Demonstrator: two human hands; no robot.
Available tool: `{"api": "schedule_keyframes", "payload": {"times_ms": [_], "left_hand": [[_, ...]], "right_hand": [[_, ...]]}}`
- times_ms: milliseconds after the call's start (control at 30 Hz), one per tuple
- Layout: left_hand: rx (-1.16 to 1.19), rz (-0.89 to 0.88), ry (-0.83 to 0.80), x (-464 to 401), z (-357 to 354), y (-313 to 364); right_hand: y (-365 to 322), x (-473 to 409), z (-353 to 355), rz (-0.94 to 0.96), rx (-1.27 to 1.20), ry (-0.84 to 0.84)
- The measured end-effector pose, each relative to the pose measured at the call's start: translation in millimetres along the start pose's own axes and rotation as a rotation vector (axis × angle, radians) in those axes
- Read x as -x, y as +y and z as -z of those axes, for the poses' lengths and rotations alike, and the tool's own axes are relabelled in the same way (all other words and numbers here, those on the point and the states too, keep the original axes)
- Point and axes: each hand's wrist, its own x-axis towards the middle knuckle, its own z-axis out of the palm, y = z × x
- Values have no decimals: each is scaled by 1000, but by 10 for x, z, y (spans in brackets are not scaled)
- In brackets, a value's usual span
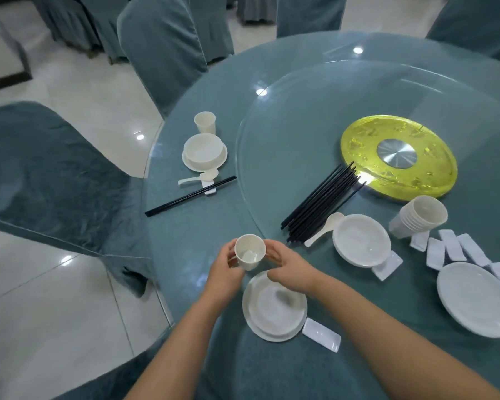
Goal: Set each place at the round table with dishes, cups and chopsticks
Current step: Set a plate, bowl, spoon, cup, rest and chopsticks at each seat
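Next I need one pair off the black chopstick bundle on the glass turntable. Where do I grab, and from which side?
Pinch the near ends of the chopstick bundle, coming from the table-edge side. Those ends lie closest to the hands, while the far tips lie against the yellow disc and a spoon crowds the right flank.

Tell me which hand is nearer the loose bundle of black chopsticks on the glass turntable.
Right. The right hand sits just below and left of the chopstick bundle, its fingers at the cup. The left hand holds that cup from the far side, further from the bundle.
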Motion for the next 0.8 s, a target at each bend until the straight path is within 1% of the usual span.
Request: {"api": "schedule_keyframes", "payload": {"times_ms": [200, 433, 633, 800], "left_hand": [[-37, 11, -3, 9, 19, -111], [-14, -5, -18, 53, 5, -174], [-36, 24, -16, 50, -19, -264], [-75, 32, 17, 37, -30, -290]], "right_hand": [[43, 13, -25, -22, 41, 2], [106, 71, -23, -37, 100, -1], [113, 108, -18, -41, 139, -6], [170, 169, 21, -53, 147, 15]]}}
